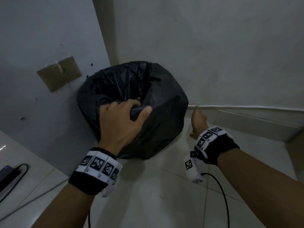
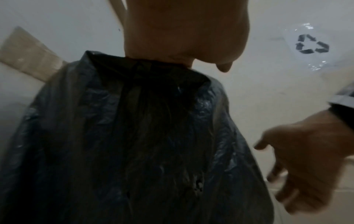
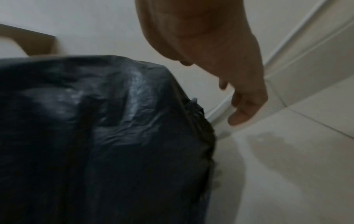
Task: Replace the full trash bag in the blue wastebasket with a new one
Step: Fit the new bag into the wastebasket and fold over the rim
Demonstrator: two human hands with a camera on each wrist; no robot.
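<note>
Step in hand: freeing the full bag from the bin. The black trash bag stands in the corner against the wall, draped so far down that the blue wastebasket itself is hidden. Your left hand grasps a fold of plastic at the near rim, fingers curled round it. Your right hand hangs just beside the bag's right side, fingers relaxed, holding nothing. Next, probably: bring the right hand onto the far rim, gather both edges, lift straight up.

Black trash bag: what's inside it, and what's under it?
The black trash bag drapes over everything beneath; no wastebasket shows. Its mouth shows only dark folds, contents hidden. The left hand grips the near rim; the right hand holds nothing.
</note>
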